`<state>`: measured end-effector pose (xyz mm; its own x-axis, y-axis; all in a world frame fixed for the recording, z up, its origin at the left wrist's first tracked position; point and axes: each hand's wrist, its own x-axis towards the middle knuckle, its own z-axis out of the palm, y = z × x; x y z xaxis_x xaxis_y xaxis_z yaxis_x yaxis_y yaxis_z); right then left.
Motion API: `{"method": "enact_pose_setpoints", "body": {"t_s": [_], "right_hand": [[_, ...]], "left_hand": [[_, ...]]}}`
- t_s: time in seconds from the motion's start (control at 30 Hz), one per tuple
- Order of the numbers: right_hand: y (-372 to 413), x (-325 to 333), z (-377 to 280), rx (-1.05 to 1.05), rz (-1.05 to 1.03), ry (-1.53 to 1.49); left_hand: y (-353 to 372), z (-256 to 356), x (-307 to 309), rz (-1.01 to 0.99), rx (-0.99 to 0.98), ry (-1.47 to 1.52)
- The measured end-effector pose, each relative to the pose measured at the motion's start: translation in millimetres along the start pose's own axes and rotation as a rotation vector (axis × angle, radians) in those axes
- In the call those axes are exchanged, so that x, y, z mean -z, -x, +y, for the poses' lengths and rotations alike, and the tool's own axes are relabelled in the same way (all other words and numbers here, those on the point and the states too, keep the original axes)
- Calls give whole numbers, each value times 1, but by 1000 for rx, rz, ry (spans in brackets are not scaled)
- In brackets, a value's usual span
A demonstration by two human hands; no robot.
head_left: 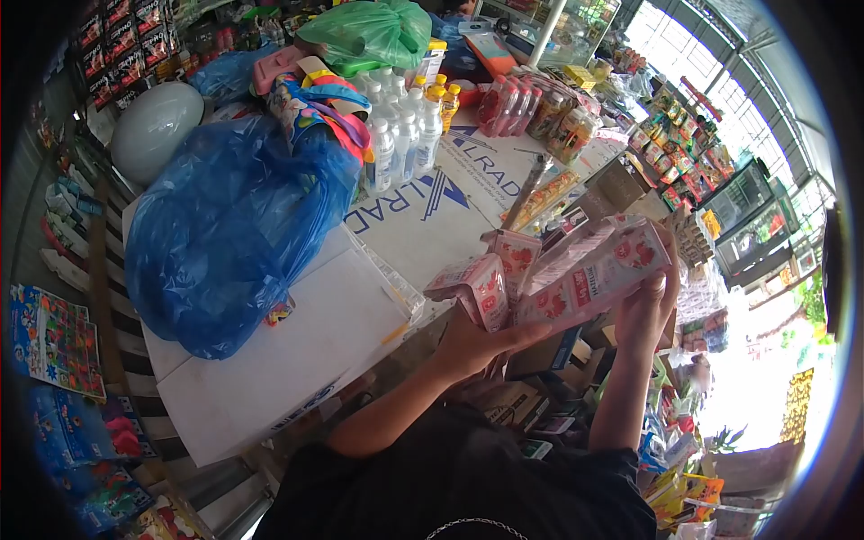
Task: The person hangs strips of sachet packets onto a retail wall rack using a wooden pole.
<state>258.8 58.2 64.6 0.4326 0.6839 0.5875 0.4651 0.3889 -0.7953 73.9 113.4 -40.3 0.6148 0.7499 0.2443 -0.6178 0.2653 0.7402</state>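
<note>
My left hand (481, 346) is closed around the lower end of some pink-and-white drink cartons (481, 286) with red fruit pictures. These cartons stick up at angles above its fingers. My right hand (650, 301) grips the right end of a longer wrapped pack of cartons (589, 279) in the same pink print. Clear plastic film shines along the top of that pack, and its left end meets the cartons at my left hand. Some fingers of both hands are hidden behind the packs.
A table covered in printed white board (261, 396) stands to the left, bearing a big blue plastic bag (243, 234), clear-white bottles (405, 144), a green bag (373, 36) and jars (571, 135). Open cardboard boxes (513, 405) lie below my hands. Packed shelves (684, 148) line the right.
</note>
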Motion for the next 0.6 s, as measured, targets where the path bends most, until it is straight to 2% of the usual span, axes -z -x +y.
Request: {"method": "enact_pose_setpoints", "body": {"t_s": [0.07,0.13,0.3,0.37,0.5,0.6], "right_hand": [[-2,3,-3,43,-20,20],[-4,4,-12,45,-183,17],[-1,6,-20,-105,-158,13],[0,8,-19,-152,-156,28],[-1,4,-19,-95,-156,-88],[0,5,-13,-94,-222,-243]], "left_hand": [[-1,-1,0,-6,71,-3],[-3,-6,0,-10,87,3],[-3,-15,1,-69,88,77],[-4,-17,-3,-47,-81,-31],[-6,-7,-8,-78,-21,-7],[-3,-6,-4,-81,101,17]]}}
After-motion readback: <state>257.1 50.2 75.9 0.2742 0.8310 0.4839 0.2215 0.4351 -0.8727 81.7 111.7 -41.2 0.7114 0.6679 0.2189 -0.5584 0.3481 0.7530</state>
